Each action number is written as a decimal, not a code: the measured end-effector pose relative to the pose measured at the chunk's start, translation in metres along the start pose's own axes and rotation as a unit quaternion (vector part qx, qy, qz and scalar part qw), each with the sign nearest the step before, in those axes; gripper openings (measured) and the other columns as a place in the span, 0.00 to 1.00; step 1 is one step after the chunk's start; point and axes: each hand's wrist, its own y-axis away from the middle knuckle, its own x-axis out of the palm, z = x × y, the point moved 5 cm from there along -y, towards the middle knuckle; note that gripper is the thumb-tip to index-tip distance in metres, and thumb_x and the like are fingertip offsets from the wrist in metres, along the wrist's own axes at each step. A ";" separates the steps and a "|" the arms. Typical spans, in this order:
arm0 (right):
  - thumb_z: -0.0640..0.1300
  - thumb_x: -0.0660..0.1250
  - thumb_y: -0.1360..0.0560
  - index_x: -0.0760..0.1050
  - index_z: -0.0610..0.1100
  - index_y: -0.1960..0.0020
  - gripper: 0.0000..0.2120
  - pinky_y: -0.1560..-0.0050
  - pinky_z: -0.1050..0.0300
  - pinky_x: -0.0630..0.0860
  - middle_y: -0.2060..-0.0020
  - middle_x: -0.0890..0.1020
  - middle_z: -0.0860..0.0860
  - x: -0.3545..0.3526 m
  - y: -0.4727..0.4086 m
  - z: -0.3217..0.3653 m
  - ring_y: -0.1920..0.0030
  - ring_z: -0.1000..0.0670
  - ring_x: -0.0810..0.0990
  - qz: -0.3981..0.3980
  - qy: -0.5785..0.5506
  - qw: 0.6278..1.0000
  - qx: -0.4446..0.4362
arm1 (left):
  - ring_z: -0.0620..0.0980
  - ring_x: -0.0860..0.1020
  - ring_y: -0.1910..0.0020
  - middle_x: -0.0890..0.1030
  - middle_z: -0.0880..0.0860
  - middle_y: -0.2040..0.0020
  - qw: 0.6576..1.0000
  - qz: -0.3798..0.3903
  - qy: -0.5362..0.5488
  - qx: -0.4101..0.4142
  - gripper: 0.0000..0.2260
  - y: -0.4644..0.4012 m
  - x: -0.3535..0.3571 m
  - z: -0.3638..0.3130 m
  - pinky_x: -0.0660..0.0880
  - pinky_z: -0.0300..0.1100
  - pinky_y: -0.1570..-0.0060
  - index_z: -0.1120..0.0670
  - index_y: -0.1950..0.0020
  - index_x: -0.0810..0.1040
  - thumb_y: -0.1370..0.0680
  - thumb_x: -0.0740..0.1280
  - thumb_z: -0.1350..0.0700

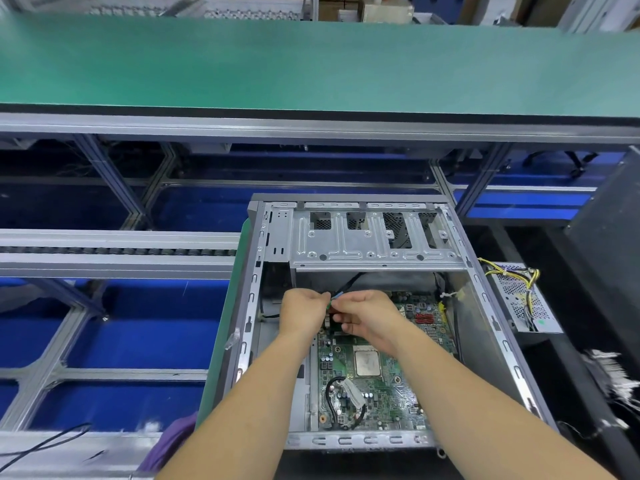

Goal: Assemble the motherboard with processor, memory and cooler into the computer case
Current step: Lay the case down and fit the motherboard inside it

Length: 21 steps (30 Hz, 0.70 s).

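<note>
Both hands meet over the far end of the motherboard (367,375): the left hand (301,313) and right hand (367,317) each pinch what looks like a small green-blue connector (335,296). The board lies inside the computer case (485,299), processor (366,362) seated; no cooler is mounted yet. No writing is legible.

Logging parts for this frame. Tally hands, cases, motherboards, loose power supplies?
hands: 2 (left hand, right hand)
computer case: 1
motherboard: 1
power supply, loose beside the case: 1
Total: 5
</note>
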 end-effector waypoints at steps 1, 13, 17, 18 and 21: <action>0.32 0.73 0.25 0.83 0.34 0.50 0.04 0.65 0.59 0.77 0.62 0.84 0.43 0.000 -0.001 0.000 0.64 0.50 0.82 -0.001 0.002 1.000 -0.001 | 0.51 0.76 0.63 0.81 0.54 0.63 1.000 -0.002 -0.014 0.012 0.10 0.000 0.000 -0.001 0.73 0.40 0.61 0.62 0.60 0.83 0.23 0.71 0.57; 0.36 0.72 0.23 0.83 0.36 0.48 0.05 0.65 0.59 0.76 0.59 0.84 0.46 0.003 -0.007 -0.003 0.64 0.52 0.79 0.047 -0.015 0.999 0.006 | 0.52 0.62 0.74 0.61 0.45 0.81 0.998 0.005 -0.058 -0.003 0.23 0.003 0.001 -0.003 0.60 0.42 0.67 0.53 0.74 0.64 0.20 0.66 0.55; 0.34 0.72 0.24 0.82 0.36 0.50 0.04 0.65 0.58 0.75 0.61 0.83 0.45 -0.002 -0.011 -0.002 0.66 0.51 0.79 0.023 -0.021 1.000 -0.007 | 0.51 0.60 0.73 0.60 0.46 0.79 0.998 0.004 -0.063 -0.011 0.22 0.003 -0.001 -0.002 0.57 0.42 0.69 0.52 0.75 0.62 0.22 0.63 0.60; 0.34 0.72 0.24 0.82 0.35 0.50 0.04 0.65 0.58 0.75 0.60 0.84 0.44 -0.004 -0.013 -0.001 0.65 0.50 0.80 0.010 -0.021 1.000 -0.012 | 0.51 0.60 0.71 0.61 0.46 0.77 0.998 -0.002 -0.058 -0.019 0.20 0.004 -0.003 -0.002 0.57 0.42 0.68 0.51 0.74 0.62 0.24 0.61 0.64; 0.35 0.73 0.25 0.82 0.34 0.50 0.05 0.67 0.60 0.75 0.59 0.84 0.41 -0.014 -0.017 0.005 0.65 0.50 0.79 -0.045 0.043 0.998 -0.032 | 0.56 0.74 0.62 0.78 0.54 0.60 0.998 -0.021 -0.045 -0.030 0.15 0.006 -0.009 -0.002 0.70 0.45 0.61 0.52 0.56 0.77 0.26 0.56 0.69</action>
